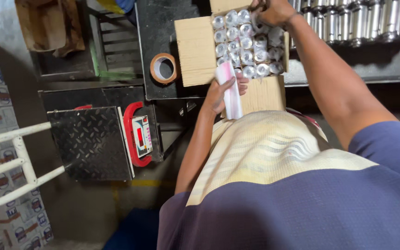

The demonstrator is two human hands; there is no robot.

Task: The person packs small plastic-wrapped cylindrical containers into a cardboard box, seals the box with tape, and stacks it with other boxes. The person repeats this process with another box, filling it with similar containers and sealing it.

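An open cardboard box [195,51] stands on a dark bench, filled with several shiny plastic-wrapped metal cylinders [246,44] packed upright. My left hand [221,90] is closed on a white and pink folded sheet or sleeve [230,90] at the box's near edge. My right hand [274,11] reaches into the far corner of the box with its fingers curled over a wrapped cylinder; the grip itself is partly hidden.
A roll of brown packing tape [164,68] lies left of the box. A platform scale with a checker plate [89,141] and a red-framed display [140,135] stands below. Rows of metal cylinders [366,18] line the upper right. White trolley bars [15,162] stand at left.
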